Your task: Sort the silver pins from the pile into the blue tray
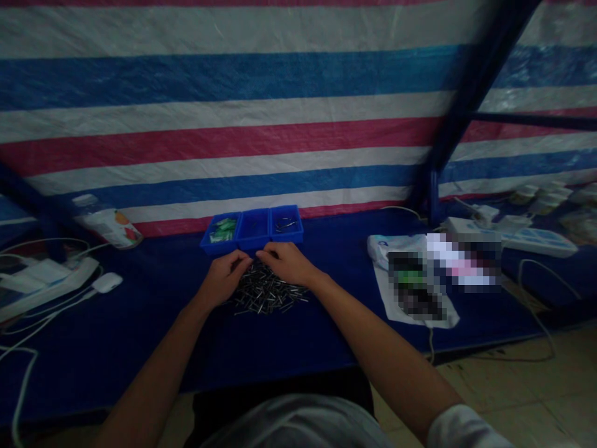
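Note:
A heap of small, dark, shiny metal pieces like nails or screws lies on the blue tabletop. My left hand is at the heap's left edge, thumb and fingers drawn together in a pinch. Over the far right side of the heap is my right hand, its fingers curled and closed near the left fingertips. Whatever either hand grips is too small and dark to make out. Just beyond stand three joined blue bins: the left bin holds green-and-white packets, the middle bin is shadowed, and the right bin has a few thin metal pieces.
On the left are a bottle, a power strip and a white charger with cables. To the right lie a white packet, partly blurred items and another power strip. A striped sheet hangs behind the table.

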Tool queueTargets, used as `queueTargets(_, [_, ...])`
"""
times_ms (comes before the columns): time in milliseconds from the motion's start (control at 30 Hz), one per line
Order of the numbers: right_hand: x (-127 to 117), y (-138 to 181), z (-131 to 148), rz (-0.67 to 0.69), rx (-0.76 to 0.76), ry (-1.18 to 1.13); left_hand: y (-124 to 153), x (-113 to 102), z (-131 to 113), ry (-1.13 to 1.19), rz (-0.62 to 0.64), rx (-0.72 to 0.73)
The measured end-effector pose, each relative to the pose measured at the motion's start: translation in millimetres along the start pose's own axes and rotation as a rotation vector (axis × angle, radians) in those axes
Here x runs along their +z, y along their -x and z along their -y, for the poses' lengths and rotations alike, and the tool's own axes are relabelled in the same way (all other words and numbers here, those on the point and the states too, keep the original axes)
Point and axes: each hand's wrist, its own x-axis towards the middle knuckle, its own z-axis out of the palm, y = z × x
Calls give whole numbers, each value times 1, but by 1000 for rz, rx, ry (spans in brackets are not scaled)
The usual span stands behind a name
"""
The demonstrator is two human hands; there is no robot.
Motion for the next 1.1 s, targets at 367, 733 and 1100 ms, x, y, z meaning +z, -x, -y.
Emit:
queueTargets(367, [3, -3, -1, -45, -3, -132, 0, 2, 1, 26, 15, -12])
queueTargets(733, [4, -4, -3, -118, -18, -190, -2, 1, 4, -40, 48, 83])
queueTargets(1100, [6, -6, -5, -146, 117, -314, -1, -2, 1, -94, 19, 79])
